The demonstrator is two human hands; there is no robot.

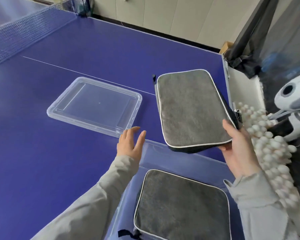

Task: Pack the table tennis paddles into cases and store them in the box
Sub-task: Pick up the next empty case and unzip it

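Observation:
My right hand (239, 149) grips the near right corner of a grey paddle case (190, 110) with white piping, holding it tilted above the blue table, just beyond the far rim of the clear plastic box (163, 153). A second grey case (182, 207) lies flat inside that box at the bottom of the view. My left hand (130, 144) hovers with straight, spread fingers over the box's far left corner, holding nothing. No bare paddle is visible.
The box's clear lid (95, 104) lies flat on the table tennis table (59, 161) left of the held case. The net (24, 32) runs across the far left. A heap of white balls (270, 153) and a white machine (294, 101) sit off the table's right edge.

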